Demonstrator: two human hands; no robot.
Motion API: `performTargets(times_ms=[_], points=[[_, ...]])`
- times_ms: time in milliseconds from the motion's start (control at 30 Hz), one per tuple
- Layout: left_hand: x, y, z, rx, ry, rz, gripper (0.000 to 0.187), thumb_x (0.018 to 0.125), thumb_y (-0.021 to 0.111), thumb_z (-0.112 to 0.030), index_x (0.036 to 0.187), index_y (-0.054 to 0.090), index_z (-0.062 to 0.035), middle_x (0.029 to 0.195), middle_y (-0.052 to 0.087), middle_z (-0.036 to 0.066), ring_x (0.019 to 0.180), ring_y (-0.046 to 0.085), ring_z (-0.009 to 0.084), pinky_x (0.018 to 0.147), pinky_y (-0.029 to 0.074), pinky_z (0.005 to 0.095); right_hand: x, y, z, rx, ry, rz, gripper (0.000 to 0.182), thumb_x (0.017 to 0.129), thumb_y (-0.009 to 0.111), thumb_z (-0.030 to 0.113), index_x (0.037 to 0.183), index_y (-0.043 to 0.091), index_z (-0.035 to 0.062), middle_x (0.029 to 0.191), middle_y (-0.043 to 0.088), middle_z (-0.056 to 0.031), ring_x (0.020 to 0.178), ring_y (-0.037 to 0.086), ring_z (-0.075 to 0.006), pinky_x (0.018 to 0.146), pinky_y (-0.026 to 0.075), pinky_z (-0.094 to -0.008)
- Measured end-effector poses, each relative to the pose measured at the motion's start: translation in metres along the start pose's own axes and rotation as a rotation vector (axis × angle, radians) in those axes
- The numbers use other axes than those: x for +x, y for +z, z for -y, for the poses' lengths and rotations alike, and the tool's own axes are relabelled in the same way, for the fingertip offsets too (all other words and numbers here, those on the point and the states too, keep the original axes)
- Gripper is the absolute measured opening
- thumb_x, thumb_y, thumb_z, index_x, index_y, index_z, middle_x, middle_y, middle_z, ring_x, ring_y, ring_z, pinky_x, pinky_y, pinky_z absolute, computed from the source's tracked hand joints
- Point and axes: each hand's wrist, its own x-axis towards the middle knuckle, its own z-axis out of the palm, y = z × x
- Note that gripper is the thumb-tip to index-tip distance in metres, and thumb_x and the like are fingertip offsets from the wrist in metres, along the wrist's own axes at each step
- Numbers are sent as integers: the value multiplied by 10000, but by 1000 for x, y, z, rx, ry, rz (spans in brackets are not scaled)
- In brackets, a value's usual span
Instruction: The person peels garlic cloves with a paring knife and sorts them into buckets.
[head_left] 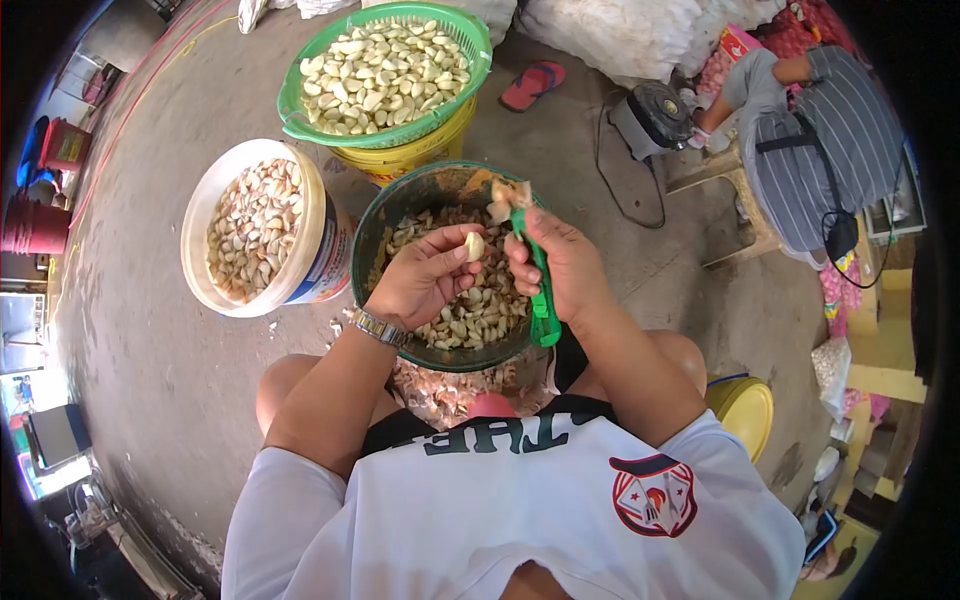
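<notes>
Between the thumb and fingers of my left hand (425,275) is a pale peeled garlic clove (474,246). My right hand (562,262) is wrapped round a green utility knife (543,300), its handle end pointing down toward me. Papery garlic skin (508,198) clings at the knife's upper end, by my thumb; the blade is hidden there. Both hands are over a dark green tub (368,222) between my knees. Inside it lie many garlic cloves (480,312), some with brownish skin on.
A green basket (292,122) of peeled cloves rests on a yellow bucket (440,142). Left of the tub stands a white bucket (196,262) of unpeeled cloves. Peelings (450,388) litter the floor. Another person (830,140) sits on a stool (735,205) at the right.
</notes>
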Motion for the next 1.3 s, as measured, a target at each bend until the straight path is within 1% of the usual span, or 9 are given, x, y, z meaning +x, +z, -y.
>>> performTargets(times_ms=[167,367,433,467,567,767,1033,1133,1300], points=[[1,-1,-1,-51,16,2,226,823,500,-73,1041,497,-13,870,548,43,735,522,109,634,441,227,-7,-5,14,-2,69,137,174,855,470,253,824,450,83,645,471,-26,438,373,-76,375,306,-200],[-4,23,-75,951,395,-457,229,793,552,-131,985,544,-5,782,566,19,676,517,95,622,422,203,-17,-10,-16,-945,139,470,287,832,488,207,1071,540,55,632,546,-74,496,489,-133,460,400,-261],[8,25,-119,1386,583,-614,299,795,558,-186,1021,537,10,850,594,68,755,546,104,672,445,224,-17,-20,-47,-1265,-194,720,263,831,480,173,1050,545,42,720,590,-111,584,532,-168,558,433,-282],[24,10,-136,1460,726,-644,298,779,577,-224,974,561,1,804,605,89,711,565,132,646,460,254,-28,0,-38,-1427,180,654,258,814,494,198,1021,563,60,803,600,-150,719,569,-252,683,432,-336],[50,3,-139,2056,1356,-946,275,749,602,-255,916,588,-37,797,613,105,709,588,199,640,471,305,-35,-12,-68,-1736,186,652,246,801,504,240,963,585,73,796,589,-176,743,564,-317,674,432,-371],[87,-55,6,2259,29,99,179,739,556,-189,871,611,-81,872,589,119,791,567,281,692,458,366,-43,-8,-58,-1924,438,738,327,791,517,298,797,585,-22,784,585,-199,768,558,-347,686,434,-403],[78,-87,53,2224,-795,140,422,754,515,-34,1169,437,-53,1184,422,186,843,562,280,677,491,346,-44,-30,-71,-1842,316,674,247,735,547,221,787,619,-9,824,596,-196,779,580,-331,673,460,-398],[62,-81,48,2405,-684,-64,462,741,517,-13,1189,420,-74,1237,362,169,897,548,265,672,497,337,-41,-24,-65,-1912,426,765,284,752,539,263,790,617,-8,820,596,-195,789,576,-332,684,453,-397],[47,-77,79,2513,-31,291,430,753,494,-30,1173,441,-104,1196,391,145,960,519,255,732,477,367,-42,-16,-61,-1932,474,737,354,772,539,327,770,615,-19,799,591,-207,794,569,-340,699,443,-399]])
